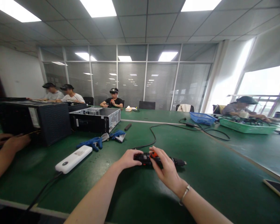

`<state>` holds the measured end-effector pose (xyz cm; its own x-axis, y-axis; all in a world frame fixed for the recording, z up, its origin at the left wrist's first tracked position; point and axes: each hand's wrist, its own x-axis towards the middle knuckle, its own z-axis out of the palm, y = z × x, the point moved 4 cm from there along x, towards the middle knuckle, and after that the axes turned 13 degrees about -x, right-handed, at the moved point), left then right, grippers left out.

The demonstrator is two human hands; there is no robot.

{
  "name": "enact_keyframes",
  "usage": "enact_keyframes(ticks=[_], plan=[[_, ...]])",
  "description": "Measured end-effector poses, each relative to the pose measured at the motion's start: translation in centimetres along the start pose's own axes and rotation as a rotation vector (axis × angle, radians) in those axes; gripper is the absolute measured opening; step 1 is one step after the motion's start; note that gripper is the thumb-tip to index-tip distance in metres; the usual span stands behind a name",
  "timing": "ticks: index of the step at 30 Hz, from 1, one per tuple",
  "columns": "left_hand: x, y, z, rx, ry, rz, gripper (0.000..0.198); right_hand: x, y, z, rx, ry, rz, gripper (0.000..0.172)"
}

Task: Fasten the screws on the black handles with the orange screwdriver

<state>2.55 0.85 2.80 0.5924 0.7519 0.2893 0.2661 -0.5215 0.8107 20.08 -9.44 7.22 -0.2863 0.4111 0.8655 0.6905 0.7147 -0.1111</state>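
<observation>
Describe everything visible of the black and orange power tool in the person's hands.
The black and orange power tool looks like a compact drill or electric screwdriver, with a mostly black, plastic-looking body and orange on top. It lies roughly level, its tapered black nose pointing right. The left hand holds its rear end, while the right hand wraps over its middle, partly covering the orange. A black cable appears to lead from its rear across the green table; whether the tool touches the table is unclear.

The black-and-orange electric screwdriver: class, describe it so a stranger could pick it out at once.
On the long green table, look just in front of the camera wearer. The black-and-orange electric screwdriver sits in the left hand and right hand; its orange patch and black cable set it apart from the white power bank nearby.
</observation>
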Motion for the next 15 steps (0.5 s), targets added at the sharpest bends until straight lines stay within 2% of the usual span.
enact_keyframes(ticks=[4,10,15], plan=[[-0.2,0.5,0.0,0.013,0.004,0.003,0.054,-0.2,0.2,-0.3,-0.057,0.054,0.001,0.052],[-0.1,0.7,0.6,0.07,0.079,0.013,0.044,0.0,-0.4,-0.3,-0.002,-0.025,-0.008,0.059],[0.2,1.1,1.4,0.111,0.107,0.076,0.04,-0.1,0.3,0.2,-0.054,0.001,0.027,0.051]])
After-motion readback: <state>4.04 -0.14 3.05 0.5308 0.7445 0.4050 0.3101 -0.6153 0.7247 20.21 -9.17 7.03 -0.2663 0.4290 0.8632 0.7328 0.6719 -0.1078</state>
